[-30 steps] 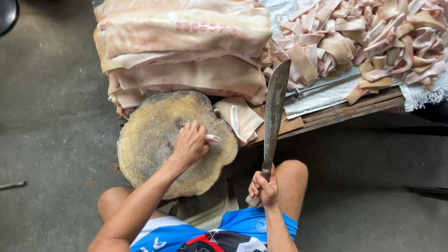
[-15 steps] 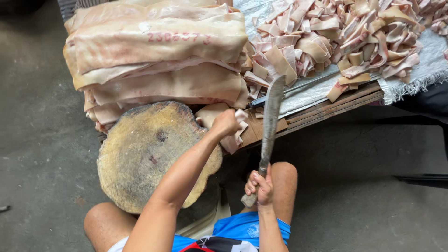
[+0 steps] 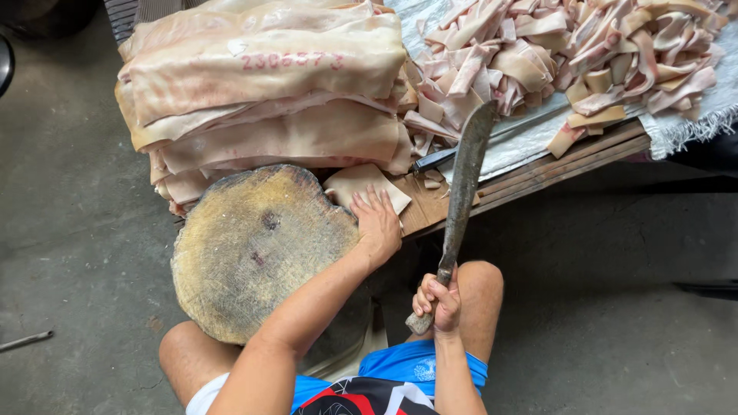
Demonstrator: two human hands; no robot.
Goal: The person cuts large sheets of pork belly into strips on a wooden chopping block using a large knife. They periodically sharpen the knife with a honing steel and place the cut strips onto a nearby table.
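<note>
Grey concrete floor (image 3: 69,230) is seen around everything; a low wooden table (image 3: 553,165) runs across the top, and on its left end a stack of pale skin slabs (image 3: 261,92) is piled, folded layer on layer; a red stamp is borne on the top slab; to the right, a heap of cut strips (image 3: 584,50) is spread on a white sheet (image 3: 692,115) with a frayed edge. A round wooden block (image 3: 254,246), worn and stained, is set against the table's front, just below the stack; its top is bare. A long machete (image 3: 463,177) is held upright, its dark blade tilted toward the heap and crossing the table edge; the handle is gripped in the closed right hand (image 3: 438,301), which is kept above the right knee. A small slab (image 3: 365,184) is laid on the table edge, between the block and the machete; it is pressed by the left hand (image 3: 377,223), fingers spread flat over its near edge, not closed around it. A second knife (image 3: 450,156) is laid flat on the table, beside the strips; a thin metal rod (image 3: 24,340) is left on the floor, well apart.
</note>
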